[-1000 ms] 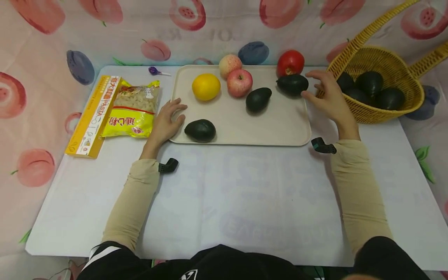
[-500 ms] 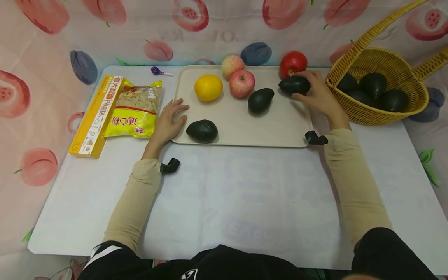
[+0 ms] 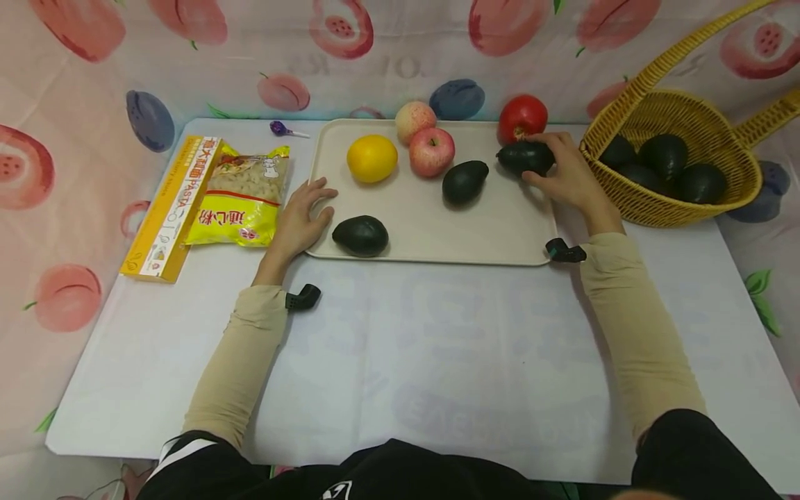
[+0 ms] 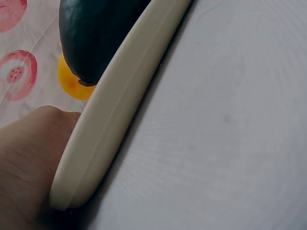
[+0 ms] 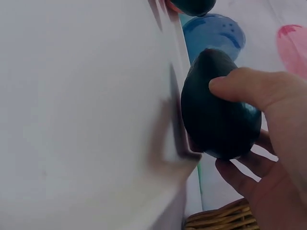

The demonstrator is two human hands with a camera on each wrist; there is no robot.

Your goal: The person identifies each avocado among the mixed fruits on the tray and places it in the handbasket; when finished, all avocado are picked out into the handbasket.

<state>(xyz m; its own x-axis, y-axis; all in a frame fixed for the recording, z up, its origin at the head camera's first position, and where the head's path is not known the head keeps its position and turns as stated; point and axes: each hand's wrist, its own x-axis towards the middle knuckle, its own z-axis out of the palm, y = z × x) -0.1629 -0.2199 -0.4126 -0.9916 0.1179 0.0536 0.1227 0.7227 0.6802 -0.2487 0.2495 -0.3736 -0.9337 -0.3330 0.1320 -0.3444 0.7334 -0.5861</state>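
My right hand grips a dark green avocado at the right end of the beige tray. In the right wrist view the thumb presses one side of that avocado and the fingers curl round its broad end. My left hand rests at the tray's left rim with relaxed fingers. Close to it on the tray lies a second avocado, and a third avocado sits between the two. Behind the gripped one is a red tomato-like fruit.
A lemon, a red apple and a pale peach stand on the tray. At right, a wicker basket holds several avocados. A pasta box, a yellow pasta bag and a lollipop lie left.
My right hand has moved left from beside the basket and closed its fingers round the avocado at the tray's right end. The left hand has stayed at the rim.
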